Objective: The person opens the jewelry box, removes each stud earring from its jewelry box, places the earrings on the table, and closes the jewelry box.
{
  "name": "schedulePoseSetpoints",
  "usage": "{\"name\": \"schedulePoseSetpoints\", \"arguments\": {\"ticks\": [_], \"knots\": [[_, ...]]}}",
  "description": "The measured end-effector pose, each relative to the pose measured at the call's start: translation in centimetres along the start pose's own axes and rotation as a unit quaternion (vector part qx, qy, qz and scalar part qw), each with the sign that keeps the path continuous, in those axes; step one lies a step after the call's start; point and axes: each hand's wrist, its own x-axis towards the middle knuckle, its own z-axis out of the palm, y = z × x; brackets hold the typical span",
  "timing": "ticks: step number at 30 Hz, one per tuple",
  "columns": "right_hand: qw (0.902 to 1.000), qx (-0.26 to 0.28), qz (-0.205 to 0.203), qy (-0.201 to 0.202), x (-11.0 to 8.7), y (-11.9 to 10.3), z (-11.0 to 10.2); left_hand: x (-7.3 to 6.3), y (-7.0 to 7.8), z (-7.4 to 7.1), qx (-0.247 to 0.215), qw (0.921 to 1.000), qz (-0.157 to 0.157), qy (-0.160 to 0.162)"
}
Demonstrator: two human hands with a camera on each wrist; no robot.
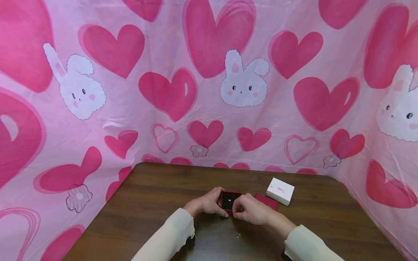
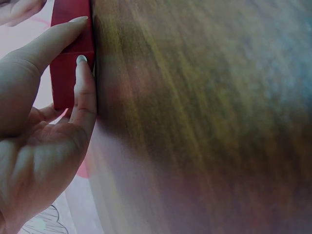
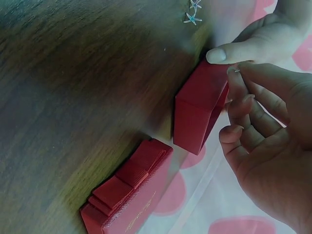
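A small open red jewelry box (image 1: 226, 212) with a black insert stands on the table, a tiny silvery piece (image 1: 229, 200) showing on the insert. My left hand (image 1: 210, 202) grips the box from its left side, thumb along the near wall (image 2: 73, 46). Over the box's right edge, my right hand (image 1: 249, 209) has thumb and index fingertips together. A tiny shiny bit (image 3: 236, 71) shows between them; its kind cannot be made out. Star-shaped earrings (image 3: 192, 19) lie on the wood nearer to me, also visible as small glints (image 1: 237, 236) in the head view.
The red box lid (image 1: 268, 201) with a ribbon bow (image 3: 131, 170) lies right of the box, partly behind my right hand. Beyond it sits a white box (image 1: 281, 191). The brown wooden table (image 1: 156, 203) is bordered by a pink heart-and-rabbit curtain (image 1: 209, 108).
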Motion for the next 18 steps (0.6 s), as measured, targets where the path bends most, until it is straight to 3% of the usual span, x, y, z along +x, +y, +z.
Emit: {"name": "schedulePoseSetpoints", "arguments": {"ticks": [18], "knots": [[0.9991,0.020,0.013,-0.035,0.06,-0.38,0.96,-0.08,-0.12,0.02,-0.009,0.9999,0.005,0.002]]}}
